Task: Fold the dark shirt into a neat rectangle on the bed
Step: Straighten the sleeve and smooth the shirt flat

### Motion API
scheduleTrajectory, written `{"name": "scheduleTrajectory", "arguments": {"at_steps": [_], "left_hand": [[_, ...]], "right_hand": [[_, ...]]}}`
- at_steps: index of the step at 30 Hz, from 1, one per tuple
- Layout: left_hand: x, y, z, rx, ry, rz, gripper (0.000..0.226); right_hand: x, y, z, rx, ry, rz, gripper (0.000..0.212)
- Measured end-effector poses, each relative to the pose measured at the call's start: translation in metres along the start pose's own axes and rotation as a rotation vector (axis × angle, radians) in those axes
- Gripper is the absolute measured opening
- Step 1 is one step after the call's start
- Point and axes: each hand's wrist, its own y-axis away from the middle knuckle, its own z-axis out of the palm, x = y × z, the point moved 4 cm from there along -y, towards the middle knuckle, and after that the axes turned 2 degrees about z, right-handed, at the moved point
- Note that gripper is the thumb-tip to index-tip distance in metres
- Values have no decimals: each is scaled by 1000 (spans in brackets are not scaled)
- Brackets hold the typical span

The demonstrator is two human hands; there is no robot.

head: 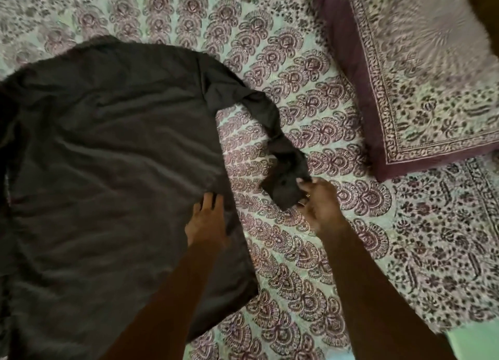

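Note:
The dark shirt (108,157) lies spread flat over the left half of the bed, its body reaching from the top left down past the bottom edge. One long sleeve (270,122) curves out to the right and down. My right hand (318,200) pinches the sleeve's cuff (286,187) just above the sheet. My left hand (208,219) rests flat with straight fingers on the shirt's right side edge, pressing it down.
The patterned purple and pale green bedsheet (297,265) covers the bed. A matching pillow (421,71) with a maroon border lies at the upper right. The bed's edge and pale floor (472,340) show at the bottom right.

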Motion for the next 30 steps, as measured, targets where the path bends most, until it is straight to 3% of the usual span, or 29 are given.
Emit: {"name": "scheduleTrajectory", "arguments": {"at_steps": [2,4,6,9,11,14,16,19,22,26,30], "left_hand": [[0,-5,-3,-40,-16,4,100],[-3,-9,-9,-80,21,-14,93],[-7,-14,-18,-108,70,-11,86],[-11,-26,-28,-194,42,30,104],[-8,-35,-35,-259,32,40,110],[11,-45,-53,-217,89,26,74],[33,-49,-73,-73,185,43,51],[70,-59,-101,121,290,83,42],[105,-79,-121,231,310,162,48],[134,-118,-130,272,236,194,59],[155,-156,-144,327,221,155,64]], "right_hand": [[-22,7,-25,-7,-147,-21,17],[-47,15,-51,115,-49,-168,17],[-79,26,-71,243,259,-437,21],[-123,40,-82,387,933,-823,28],[-147,42,-83,359,1115,-900,30],[-172,41,-81,381,1248,-1031,32],[-186,37,-78,378,1223,-1082,28],[-202,26,-77,334,1124,-1065,23],[-223,13,-79,328,1110,-1072,22],[-264,-12,-90,307,878,-1023,26],[-307,-30,-93,302,855,-1156,14]]}}
